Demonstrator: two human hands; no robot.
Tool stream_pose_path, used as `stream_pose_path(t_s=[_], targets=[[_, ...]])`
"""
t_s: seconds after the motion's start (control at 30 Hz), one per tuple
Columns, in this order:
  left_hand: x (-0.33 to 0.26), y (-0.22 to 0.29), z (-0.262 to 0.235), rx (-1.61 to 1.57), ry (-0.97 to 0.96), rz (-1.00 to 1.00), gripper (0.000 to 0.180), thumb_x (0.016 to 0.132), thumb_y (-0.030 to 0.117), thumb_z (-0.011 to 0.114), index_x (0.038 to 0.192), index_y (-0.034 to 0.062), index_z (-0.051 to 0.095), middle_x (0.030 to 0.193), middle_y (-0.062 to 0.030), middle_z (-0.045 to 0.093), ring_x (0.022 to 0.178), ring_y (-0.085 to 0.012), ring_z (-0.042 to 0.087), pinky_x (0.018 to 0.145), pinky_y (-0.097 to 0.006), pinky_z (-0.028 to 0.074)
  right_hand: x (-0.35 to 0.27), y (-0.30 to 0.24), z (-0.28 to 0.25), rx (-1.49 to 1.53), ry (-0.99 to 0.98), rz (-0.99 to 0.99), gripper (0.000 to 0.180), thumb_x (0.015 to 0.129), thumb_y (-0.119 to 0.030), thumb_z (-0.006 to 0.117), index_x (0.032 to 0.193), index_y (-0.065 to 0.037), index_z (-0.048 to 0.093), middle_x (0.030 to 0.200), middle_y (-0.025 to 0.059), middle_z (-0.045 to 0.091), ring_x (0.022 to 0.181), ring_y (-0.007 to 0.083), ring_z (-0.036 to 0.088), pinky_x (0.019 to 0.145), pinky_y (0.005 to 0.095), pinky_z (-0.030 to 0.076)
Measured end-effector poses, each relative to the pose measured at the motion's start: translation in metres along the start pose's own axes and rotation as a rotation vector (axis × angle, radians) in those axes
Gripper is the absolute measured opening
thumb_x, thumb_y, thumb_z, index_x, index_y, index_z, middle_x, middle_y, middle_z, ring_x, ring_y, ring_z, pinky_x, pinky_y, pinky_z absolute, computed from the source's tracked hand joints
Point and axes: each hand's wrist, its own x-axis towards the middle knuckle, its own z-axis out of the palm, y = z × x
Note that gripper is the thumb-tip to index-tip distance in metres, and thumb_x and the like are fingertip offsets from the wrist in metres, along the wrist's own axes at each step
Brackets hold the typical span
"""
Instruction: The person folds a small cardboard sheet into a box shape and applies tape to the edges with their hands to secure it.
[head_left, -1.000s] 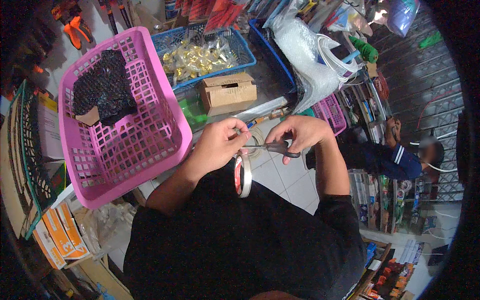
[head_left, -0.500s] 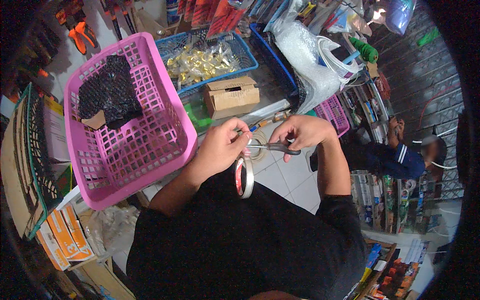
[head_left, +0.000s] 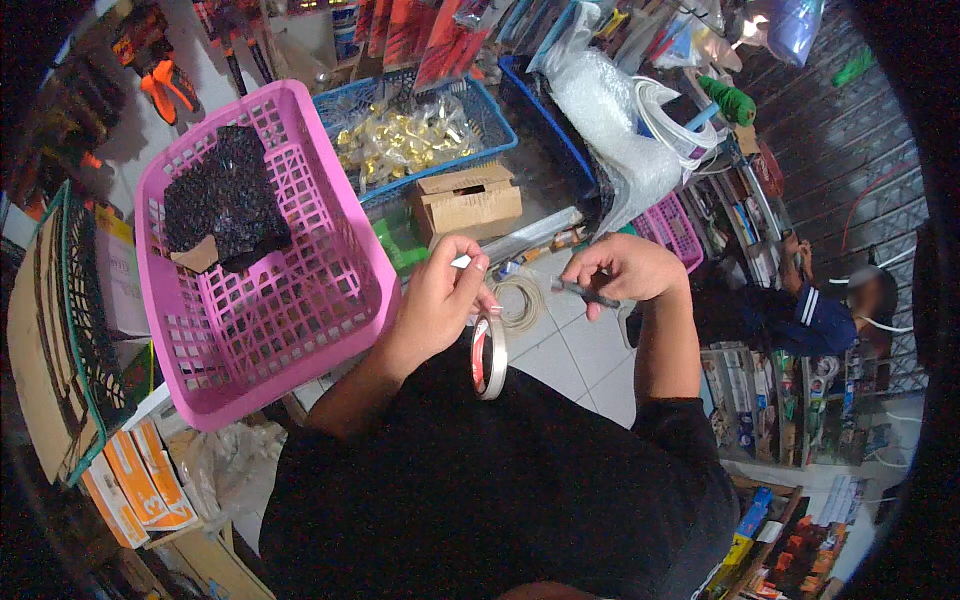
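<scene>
My left hand (head_left: 438,302) is closed in a pinch near the middle of the view. A roll of clear tape (head_left: 499,362) with a red inner side hangs just below its fingers, in front of my black shirt. A small white piece (head_left: 461,261) shows between the thumb and index finger; what it is cannot be made out. To the right, my right hand (head_left: 632,268) is closed around the dark handle of a pair of scissors (head_left: 590,294). The scissors are apart from the tape, and their blades are blurred.
A pink basket (head_left: 385,318) with a black plastic bag (head_left: 225,195) stands at left. Behind it are a blue basket (head_left: 500,140) of small packets and a cardboard box (head_left: 468,203). Bubble wrap (head_left: 610,120) hangs over the counter. Another person (head_left: 825,318) is at far right.
My right hand has drawn the scissors away from the tape and left hand, to the right. My left hand has turned slightly, still with the tape roll hanging from it.
</scene>
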Motion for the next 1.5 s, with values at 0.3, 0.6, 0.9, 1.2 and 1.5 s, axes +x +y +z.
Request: stream_pose_path(t_s=[0.3, 0.6, 0.9, 1.2, 1.5], targets=[[-0.009, -0.01, 0.001, -0.03, 0.001, 0.156, 0.014, 0.096, 0.017, 0.036, 0.103, 0.0049, 0.035, 0.073, -0.0112, 0.06, 0.072, -0.017, 0.062, 0.063, -0.027, 0.049, 0.033, 0.075, -0.006, -0.285, 0.541, 0.293, 0.028, 0.073, -0.018, 0.068, 0.091, 0.002, 0.06, 0.064, 0.0091, 0.062, 0.049, 0.015, 0.057, 0.046, 0.0285, 0.044], [-0.014, -0.022, 0.002, -0.016, -0.023, 0.297, 0.01, 0.095, 0.011, 0.033, 0.101, 0.0014, 0.032, 0.076, -0.013, 0.062, 0.075, -0.0162, 0.062, 0.071, -0.029, 0.049, 0.097, 0.128, -0.021, -0.516, 0.682, 0.35, 0.041, 0.067, -0.022, 0.072, 0.094, 0.003, 0.056, 0.069, 0.0169, 0.061, 0.055, 0.0238, 0.059, 0.051, 0.0348, 0.047], [-0.013, -0.027, 0.007, -0.001, 0.006, 0.256, 0.011, 0.095, 0.011, 0.034, 0.1, 0.0011, 0.032, 0.078, -0.0136, 0.064, 0.077, -0.0158, 0.062, 0.073, -0.029, 0.047, 0.123, 0.136, -0.045, -0.6, 0.598, 0.28, 0.038, 0.065, -0.037, 0.07, 0.073, -0.001, 0.062, 0.072, 0.0149, 0.062, 0.062, 0.0274, 0.061, 0.061, 0.0392, 0.048], [-0.009, -0.045, 0.003, 0.011, 0.051, 0.239, 0.013, 0.096, 0.015, 0.033, 0.1, 0.0027, 0.033, 0.083, -0.0101, 0.064, 0.074, -0.0122, 0.061, 0.053, -0.021, 0.044, 0.038, 0.08, 0.056, 0.59, 0.655, -0.037, 0.029, 0.087, -0.035, 0.053, 0.083, -0.007, 0.059, 0.07, 0.0009, 0.056, 0.049, 0.0054, 0.047, 0.041, 0.0198, 0.031], [-0.001, -0.051, 0.003, -0.082, -0.028, 0.085, 0.016, 0.096, 0.018, 0.033, 0.101, 0.0029, 0.035, 0.078, -0.011, 0.063, 0.071, -0.0116, 0.06, 0.047, -0.019, 0.04, 0.003, 0.05, 0.15, 0.698, 0.332, -0.176, 0.016, 0.083, -0.008, 0.062, 0.097, -0.004, 0.057, 0.079, -0.0027, 0.059, 0.07, 0.0028, 0.052, 0.062, 0.0182, 0.041]])
